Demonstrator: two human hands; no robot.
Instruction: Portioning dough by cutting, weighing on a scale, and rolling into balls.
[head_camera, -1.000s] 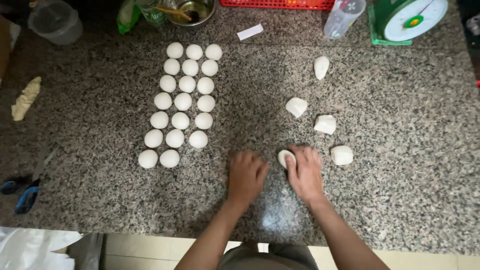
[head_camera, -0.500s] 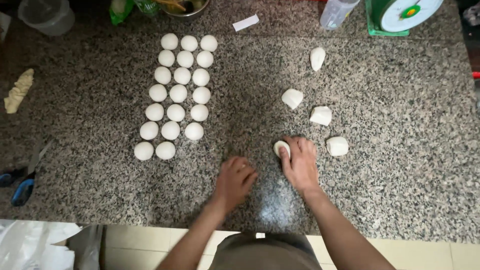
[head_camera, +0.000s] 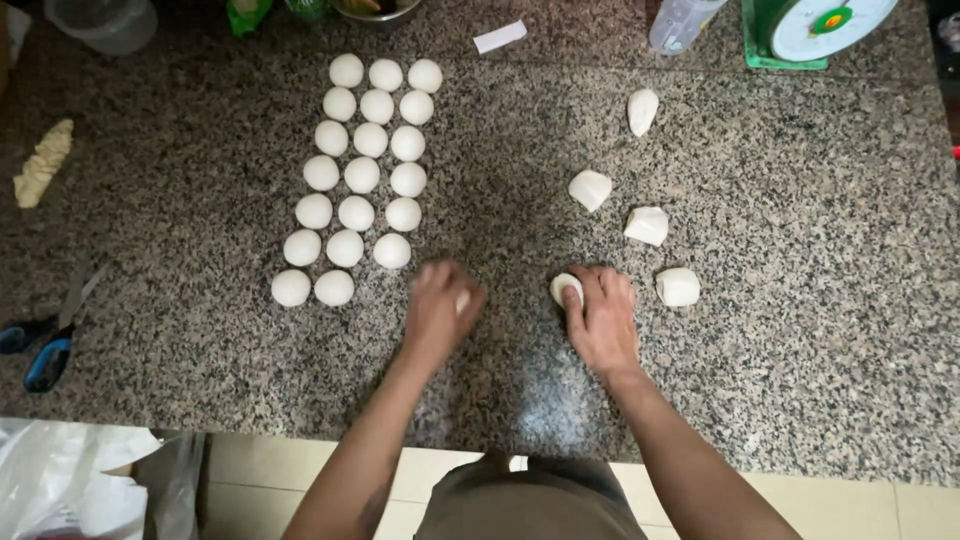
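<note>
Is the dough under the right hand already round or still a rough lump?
Mostly round: a smooth curved edge of the dough piece shows beside the right hand.

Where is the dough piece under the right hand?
Head view, right of centre: dough piece under the right hand, left of a rough dough chunk.

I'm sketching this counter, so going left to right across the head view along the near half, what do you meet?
Blue-handled tool → two-ball end of the rolled dough rows → left hand cupped on the counter → right hand over a dough piece → rough-cut dough lump.
</note>
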